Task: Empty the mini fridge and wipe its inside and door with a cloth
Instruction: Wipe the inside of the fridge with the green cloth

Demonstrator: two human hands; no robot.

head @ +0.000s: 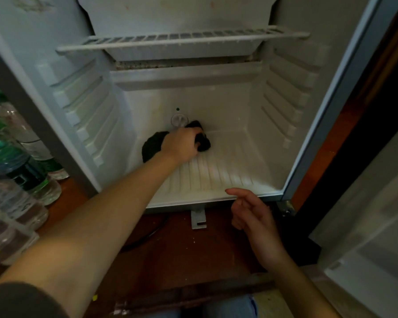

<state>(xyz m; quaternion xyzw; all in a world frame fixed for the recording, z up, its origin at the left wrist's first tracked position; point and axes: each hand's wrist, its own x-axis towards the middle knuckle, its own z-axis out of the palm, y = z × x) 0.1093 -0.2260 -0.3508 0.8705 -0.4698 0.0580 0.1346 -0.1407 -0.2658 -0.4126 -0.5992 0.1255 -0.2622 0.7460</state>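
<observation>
Left hand: grips dark cloth on fridge floor, rear centre.
Right hand: loose, empty, outside front edge.
Remaining floor: right of cloth; left hand nearer.

this is looking like a lived-in room of a home or lodging: a small white mini fridge is standing open on a reddish wooden floor, plastic water bottles crowding its left side.
</observation>
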